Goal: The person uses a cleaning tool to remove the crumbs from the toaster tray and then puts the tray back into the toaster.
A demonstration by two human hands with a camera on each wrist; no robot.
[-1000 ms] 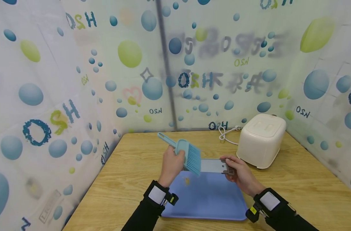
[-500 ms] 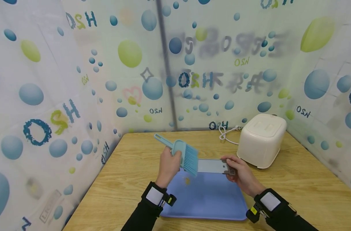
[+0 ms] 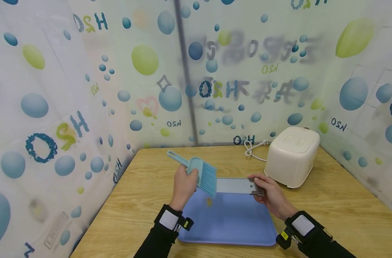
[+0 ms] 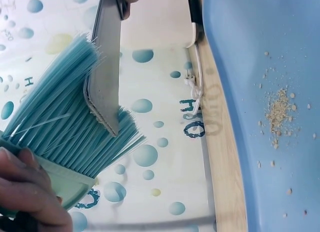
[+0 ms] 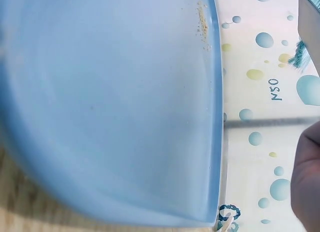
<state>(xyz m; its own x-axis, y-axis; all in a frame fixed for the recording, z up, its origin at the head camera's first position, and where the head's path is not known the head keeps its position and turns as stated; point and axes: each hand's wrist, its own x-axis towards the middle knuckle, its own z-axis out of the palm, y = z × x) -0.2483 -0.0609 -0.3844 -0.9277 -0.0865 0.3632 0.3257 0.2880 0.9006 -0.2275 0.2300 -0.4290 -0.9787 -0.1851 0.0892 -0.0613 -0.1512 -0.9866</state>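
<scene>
My left hand (image 3: 184,186) grips a light blue hand brush (image 3: 196,167) at the base of its handle, bristles pointing right and down. My right hand (image 3: 271,195) holds a flat grey metal crumb tray (image 3: 234,185) by its slotted brownish end. In the left wrist view, the far end of the crumb tray (image 4: 106,72) lies against the bristles (image 4: 55,122). Below both hands is a blue plastic tray (image 3: 234,224) with a small heap of tan crumbs (image 4: 280,112) on it. The right wrist view shows only part of the right hand (image 5: 307,177).
A white toaster (image 3: 290,157) stands at the back right of the wooden table (image 3: 125,208). Its white cord (image 3: 252,149) lies coiled behind it. Patterned curtains (image 3: 150,107) enclose the table at the back and sides.
My left hand has drawn the brush leftward along the crumb tray toward its far end. The right hand and crumb tray have barely shifted.
</scene>
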